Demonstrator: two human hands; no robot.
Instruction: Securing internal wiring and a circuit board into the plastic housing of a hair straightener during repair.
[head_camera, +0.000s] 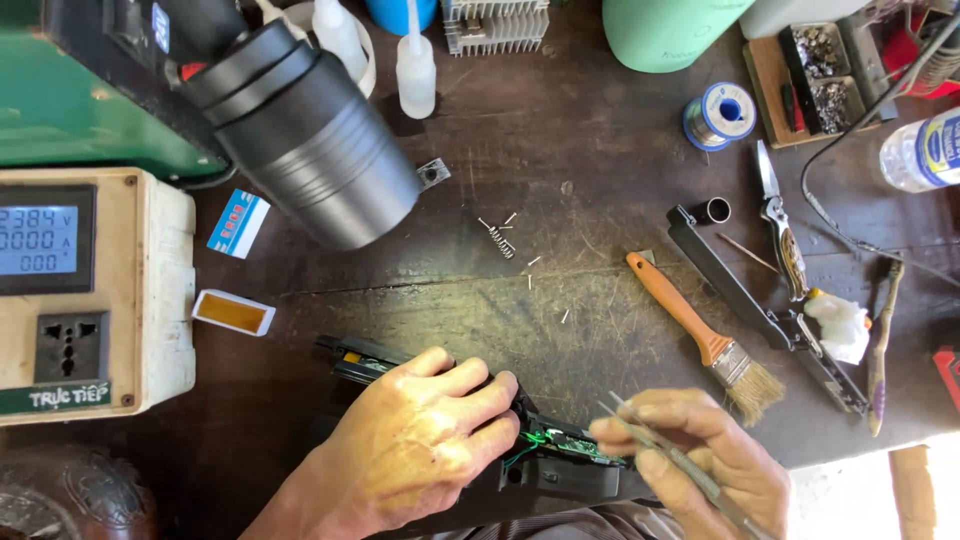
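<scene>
at the near edge of the dark workbench (600, 150), our left hand (420, 440) presses the black device (540, 455) flat to steady it while our right hand (700, 455) pinches tweezers (640, 430) over its exposed circuit board (575, 445).

A long black gadget (450, 410) lies open near the brown brush (700, 335), green wires showing. Thin metal tweezers (670, 455) point at it.

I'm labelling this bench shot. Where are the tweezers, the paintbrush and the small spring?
tweezers (668, 452), head view, on the shaft by the fingers.
paintbrush (676, 305), head view, on the orange handle.
small spring (501, 242), head view, on the coil.
</scene>
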